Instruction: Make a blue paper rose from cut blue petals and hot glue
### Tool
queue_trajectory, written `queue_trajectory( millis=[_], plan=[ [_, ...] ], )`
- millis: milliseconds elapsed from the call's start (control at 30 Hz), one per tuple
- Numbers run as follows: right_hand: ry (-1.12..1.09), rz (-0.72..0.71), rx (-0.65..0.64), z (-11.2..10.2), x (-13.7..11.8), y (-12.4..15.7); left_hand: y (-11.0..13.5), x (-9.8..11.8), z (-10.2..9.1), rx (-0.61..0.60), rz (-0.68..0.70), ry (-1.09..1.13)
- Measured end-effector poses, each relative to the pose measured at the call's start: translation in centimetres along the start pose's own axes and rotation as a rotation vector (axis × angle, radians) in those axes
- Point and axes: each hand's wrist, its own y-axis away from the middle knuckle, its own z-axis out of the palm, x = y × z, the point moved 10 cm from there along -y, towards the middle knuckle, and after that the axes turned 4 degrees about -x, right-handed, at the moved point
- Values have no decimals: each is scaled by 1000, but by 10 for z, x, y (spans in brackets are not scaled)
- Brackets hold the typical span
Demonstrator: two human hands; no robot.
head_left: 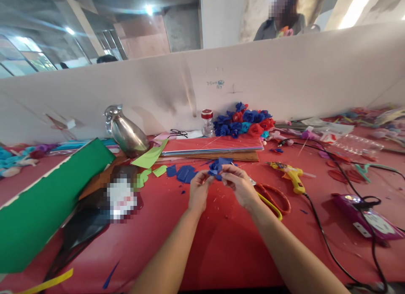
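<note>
Both of my hands meet over the red table around a small blue paper flower [215, 167]. My left hand [199, 188] pinches its left side between thumb and fingers. From the right, my right hand [238, 182] grips the flower's edge with closed fingertips. Just left of my hands lie cut blue paper pieces [186, 174] and light green paper pieces [144, 177]. Under and beside my right hand are scissors with orange and yellow handles [275, 199], their blades partly hidden. A yellow glue gun [292, 178] rests farther right.
Behind the hands are stacked paper sheets [215, 146], a jar [207, 123] and a heap of blue and red paper flowers [243, 121]. At left stand a metal jug [125, 131] and a green board [47, 205]. Black cables [319, 226] and a purple power strip [367, 216] lie right. A person [281, 22] is beyond the partition.
</note>
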Motion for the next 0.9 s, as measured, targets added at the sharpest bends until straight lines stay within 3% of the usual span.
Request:
queue_trajectory(
  millis=[133, 300, 567, 900],
  plan=[
    [-120, 21, 46, -8, -1, -2, -1, -4, -4, 26, -17, -10],
    [-71, 49, 132, -16, 9, -3, -1, -5, -4, 22, -23, -18],
    [64, 26, 96, -9, 10, -3, -1, -4, -1, -28, -28, -88],
    [21, -33, 127, -12, 3, -2, 1, -5, -2, -19, -59, -80]
  ],
)
